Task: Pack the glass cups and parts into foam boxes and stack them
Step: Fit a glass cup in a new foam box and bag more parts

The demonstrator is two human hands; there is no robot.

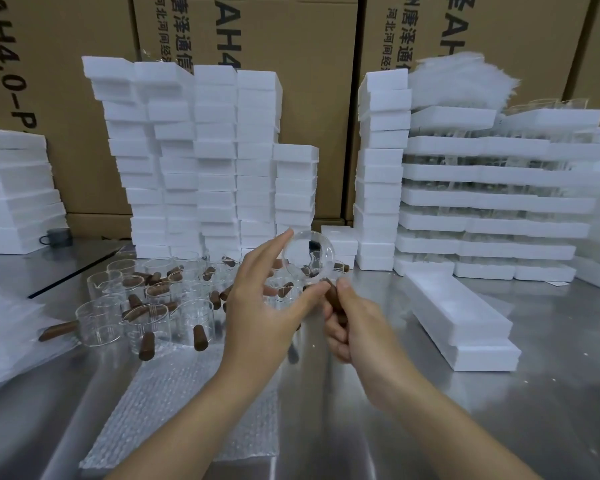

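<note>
At the centre of the frame, above the steel surface (pixel 499 410), the right grip (pixel 357 327) is curled tight round the wooden handle (pixel 334 299) of a glass cup (pixel 308 255). The left grip (pixel 260 306) is spread wide, with thumb and forefinger touching the cup's edge. More cups (pixel 146 306) cluster at centre left, in front of stacked foam boxes (pixel 215 161).

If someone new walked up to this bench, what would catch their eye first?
The clear glass cup held at centre: the right hand grips its wooden handle, the left hand touches its rim. Behind rise tall stacks of white foam boxes; more cups crowd the table at left.
</note>
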